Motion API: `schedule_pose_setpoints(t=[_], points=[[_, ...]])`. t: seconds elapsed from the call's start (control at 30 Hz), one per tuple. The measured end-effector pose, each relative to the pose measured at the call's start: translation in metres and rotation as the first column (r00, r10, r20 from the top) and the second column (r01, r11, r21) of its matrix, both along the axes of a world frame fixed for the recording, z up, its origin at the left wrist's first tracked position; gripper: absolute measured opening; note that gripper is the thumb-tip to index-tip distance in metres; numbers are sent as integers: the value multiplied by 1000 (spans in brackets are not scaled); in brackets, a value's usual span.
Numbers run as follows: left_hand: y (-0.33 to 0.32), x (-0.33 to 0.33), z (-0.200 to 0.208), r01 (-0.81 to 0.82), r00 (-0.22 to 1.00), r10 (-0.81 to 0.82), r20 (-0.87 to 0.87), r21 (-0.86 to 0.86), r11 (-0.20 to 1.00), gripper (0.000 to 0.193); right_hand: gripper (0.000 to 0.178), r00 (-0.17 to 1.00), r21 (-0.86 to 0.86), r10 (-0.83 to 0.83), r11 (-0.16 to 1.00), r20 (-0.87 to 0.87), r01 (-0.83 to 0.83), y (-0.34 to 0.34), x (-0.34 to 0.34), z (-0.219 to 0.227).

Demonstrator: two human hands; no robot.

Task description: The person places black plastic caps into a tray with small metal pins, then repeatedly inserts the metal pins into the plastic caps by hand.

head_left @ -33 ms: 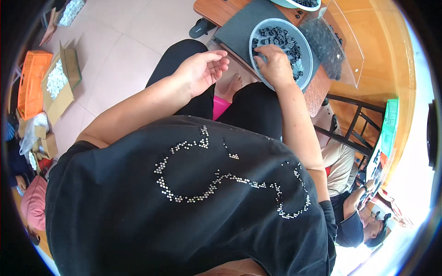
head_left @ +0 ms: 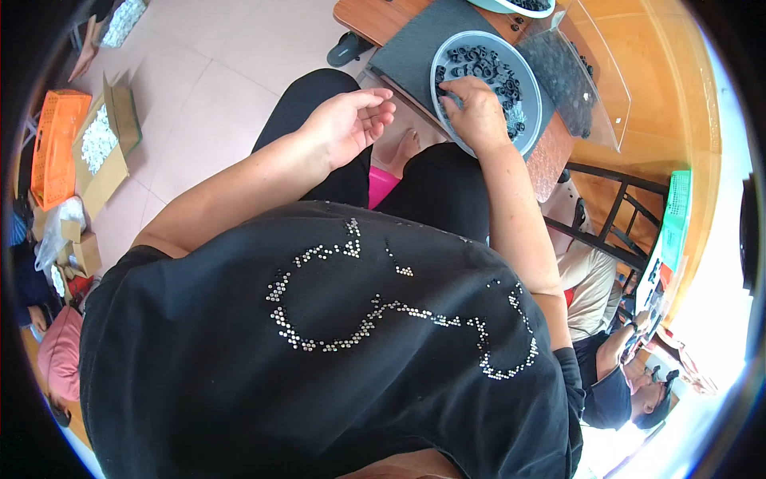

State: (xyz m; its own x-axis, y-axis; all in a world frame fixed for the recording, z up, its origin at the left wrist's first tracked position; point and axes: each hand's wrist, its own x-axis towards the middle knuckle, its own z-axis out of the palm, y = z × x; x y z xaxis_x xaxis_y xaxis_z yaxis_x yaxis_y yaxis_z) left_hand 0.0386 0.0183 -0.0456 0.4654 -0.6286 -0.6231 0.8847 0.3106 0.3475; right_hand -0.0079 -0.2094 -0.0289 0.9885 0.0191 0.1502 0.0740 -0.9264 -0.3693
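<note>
My right hand (head_left: 477,114) is over the near-left part of a pale translucent bowl (head_left: 536,92) on the table. Its thumb and forefinger close at a small black part (head_left: 441,91), partly hidden by the fingertips. Many similar small black ring-like parts (head_left: 499,76) lie in the bowl. To the left, my left hand (head_left: 355,120) hovers above my lap, palm turned up. Its fingers are loosely bent and hold nothing.
The bowl stands on a dark mat (head_left: 415,52) on a wooden table (head_left: 363,20). A second bowl (head_left: 511,6) is beyond it, a clear plastic sheet (head_left: 610,96) to the right. Far left are an orange crate (head_left: 60,148) and a carton (head_left: 104,172). Another person (head_left: 610,391) sits at right.
</note>
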Motion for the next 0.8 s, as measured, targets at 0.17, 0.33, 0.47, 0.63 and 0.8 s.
schedule_pose_setpoints(t=[0.17,0.33,0.47,0.63,0.8], points=[[0,3,-6,-5,1000,5,9,53,999,19,16,1000,34,-24,999,-13,24,-2,-5,-1],[-1,12,-14,-116,990,105,93,112,987,21,12,1000,19,-5,1000,-30,6,-4,-8,0],[2,24,-15,-152,982,138,129,103,983,22,8,999,-20,29,999,29,-29,-5,-7,0],[2,26,-5,-190,974,177,142,89,978,19,8,990,112,-127,987,68,119,-9,-12,4],[9,31,5,-233,957,224,185,31,972,22,10,900,277,-415,856,-132,436,-17,-40,7]])
